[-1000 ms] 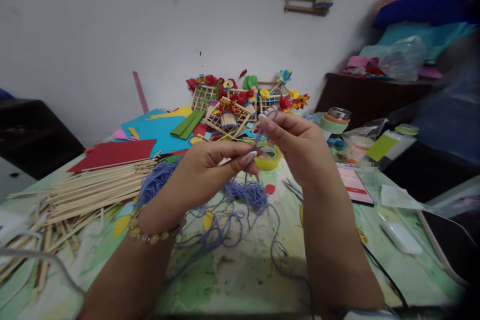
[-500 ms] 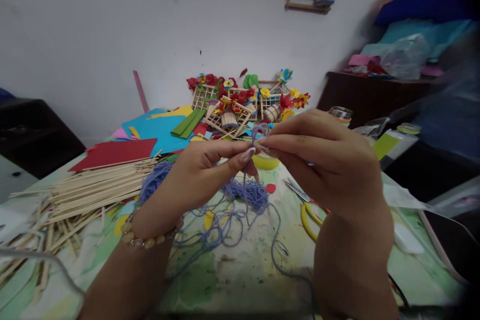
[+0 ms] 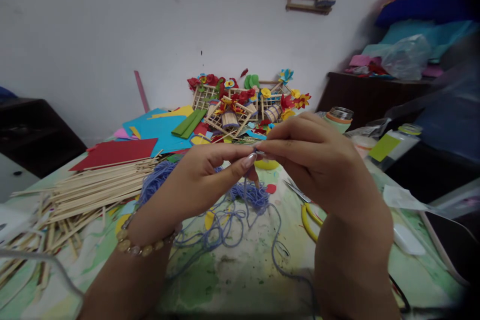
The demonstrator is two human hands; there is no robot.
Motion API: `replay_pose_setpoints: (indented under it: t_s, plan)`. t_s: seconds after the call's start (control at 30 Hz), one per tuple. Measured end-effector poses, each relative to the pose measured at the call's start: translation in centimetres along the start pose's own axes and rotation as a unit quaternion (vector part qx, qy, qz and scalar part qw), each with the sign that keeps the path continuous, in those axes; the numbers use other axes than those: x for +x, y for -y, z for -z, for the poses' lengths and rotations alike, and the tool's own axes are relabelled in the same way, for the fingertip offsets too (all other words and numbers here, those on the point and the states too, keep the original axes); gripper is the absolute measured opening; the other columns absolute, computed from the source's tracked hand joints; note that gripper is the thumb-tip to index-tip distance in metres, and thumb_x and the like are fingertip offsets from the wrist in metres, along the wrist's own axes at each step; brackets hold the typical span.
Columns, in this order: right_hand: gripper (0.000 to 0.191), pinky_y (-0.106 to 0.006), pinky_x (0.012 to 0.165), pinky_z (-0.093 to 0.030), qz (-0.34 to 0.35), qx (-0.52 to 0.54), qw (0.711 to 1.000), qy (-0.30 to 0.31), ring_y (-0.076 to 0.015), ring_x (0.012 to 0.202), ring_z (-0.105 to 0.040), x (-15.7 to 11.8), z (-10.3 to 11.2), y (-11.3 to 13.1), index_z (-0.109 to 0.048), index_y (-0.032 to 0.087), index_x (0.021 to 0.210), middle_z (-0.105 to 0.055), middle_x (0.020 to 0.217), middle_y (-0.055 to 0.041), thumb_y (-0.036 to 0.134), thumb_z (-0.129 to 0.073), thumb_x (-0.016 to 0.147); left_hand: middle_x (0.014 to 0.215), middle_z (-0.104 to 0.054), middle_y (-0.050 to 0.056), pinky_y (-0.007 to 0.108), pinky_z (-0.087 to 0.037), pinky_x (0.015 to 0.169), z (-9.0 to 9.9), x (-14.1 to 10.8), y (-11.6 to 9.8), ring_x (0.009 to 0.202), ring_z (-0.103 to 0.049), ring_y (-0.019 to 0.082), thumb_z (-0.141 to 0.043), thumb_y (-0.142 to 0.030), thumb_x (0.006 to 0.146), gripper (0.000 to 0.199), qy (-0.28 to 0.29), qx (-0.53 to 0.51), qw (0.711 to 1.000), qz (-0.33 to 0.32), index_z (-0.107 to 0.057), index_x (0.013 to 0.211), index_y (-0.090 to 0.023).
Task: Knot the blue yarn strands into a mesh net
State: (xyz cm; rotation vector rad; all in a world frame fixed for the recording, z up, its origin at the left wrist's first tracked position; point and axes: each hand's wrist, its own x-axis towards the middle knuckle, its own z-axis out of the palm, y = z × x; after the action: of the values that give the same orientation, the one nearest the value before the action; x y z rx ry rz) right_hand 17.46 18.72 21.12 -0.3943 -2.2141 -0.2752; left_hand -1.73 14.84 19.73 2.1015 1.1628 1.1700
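Both hands meet fingertip to fingertip above the middle of the table, pinching purple yarn (image 3: pixel 245 190). My left hand (image 3: pixel 204 170), with a beaded bracelet at the wrist, grips it between thumb and forefinger. My right hand (image 3: pixel 318 160) pinches the yarn right beside the left fingertips, and only a tiny bit of it shows there. From the fingers a strand hangs down toward a loose purple yarn bundle (image 3: pixel 253 195). Tangled loops lie on the table below. Yellow-handled scissors (image 3: pixel 309 222) rest by my right forearm, partly hidden.
Thin wooden sticks (image 3: pixel 97 185) are piled at the left, beside red paper (image 3: pixel 116 154) and blue paper (image 3: pixel 165 130). Stick frames with paper flowers (image 3: pixel 240 105) stand against the wall. A glass jar (image 3: pixel 340 116) and a white mouse-like object (image 3: pixel 408 239) are at the right.
The yarn loop that stood up above the fingertips is no longer visible; it has been drawn down small between them. My right hand has shifted slightly lower. The left hand has barely moved.
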Motion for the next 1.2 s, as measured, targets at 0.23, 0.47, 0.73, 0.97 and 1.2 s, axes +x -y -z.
replay_pose_setpoints:
  t_s: [0.23,0.47,0.73,0.97,1.2]
  plan:
    - [0.025,-0.031,0.069,-0.041,0.003,0.002,0.999,0.044,-0.0161,0.076,-0.051,0.2,-0.3,0.0,-0.068,0.019,0.082,-0.061,0.082,-0.0060,0.007,-0.047,0.085,0.071,-0.066,0.001,0.022,-0.043,0.057,0.1,0.1,-0.1,0.064,-0.058,0.013,-0.049,-0.028,0.088,0.024,0.004,0.105,0.994,-0.029,-0.067,0.075,-0.017]
    - [0.017,-0.031,0.071,-0.041,0.004,0.020,0.998,0.062,-0.0165,0.079,-0.051,0.2,-0.4,-0.6,-0.066,0.017,0.080,-0.060,0.083,-0.0067,0.013,-0.051,0.085,0.072,-0.066,0.000,0.020,-0.042,0.057,-0.1,0.2,0.2,0.065,-0.058,0.012,-0.050,-0.028,0.088,0.021,0.006,0.114,0.993,-0.030,-0.068,0.082,-0.018]
    - [0.012,-0.031,0.070,-0.042,-0.009,0.057,0.998,0.011,-0.0160,0.079,-0.053,0.0,-0.9,-1.2,-0.066,0.018,0.083,-0.059,0.084,-0.0062,0.017,-0.055,0.083,0.077,-0.070,0.001,0.021,-0.045,0.060,0.0,0.2,0.0,0.068,-0.061,0.013,-0.053,-0.030,0.086,0.022,-0.015,0.084,0.996,-0.016,-0.070,0.080,-0.018]
    - [0.010,-0.027,0.066,-0.046,-0.069,0.150,0.986,-0.038,-0.0128,0.074,-0.056,0.2,-1.7,-1.3,-0.067,0.020,0.081,-0.060,0.083,-0.0040,0.019,-0.057,0.081,0.077,-0.071,0.002,0.022,-0.046,0.054,0.4,0.0,-0.2,0.065,-0.063,0.015,-0.057,-0.035,0.084,0.022,-0.048,0.078,0.996,-0.015,-0.073,0.084,-0.020]
    - [0.011,-0.025,0.061,-0.048,-0.084,0.171,0.979,-0.068,-0.0125,0.073,-0.057,0.3,-2.3,-1.5,-0.069,0.021,0.086,-0.062,0.085,-0.0043,0.023,-0.059,0.081,0.087,-0.072,0.004,0.025,-0.052,0.067,0.5,0.0,0.2,0.080,-0.066,0.018,-0.058,-0.036,0.083,0.026,-0.066,0.030,0.997,0.001,-0.071,0.099,-0.020]
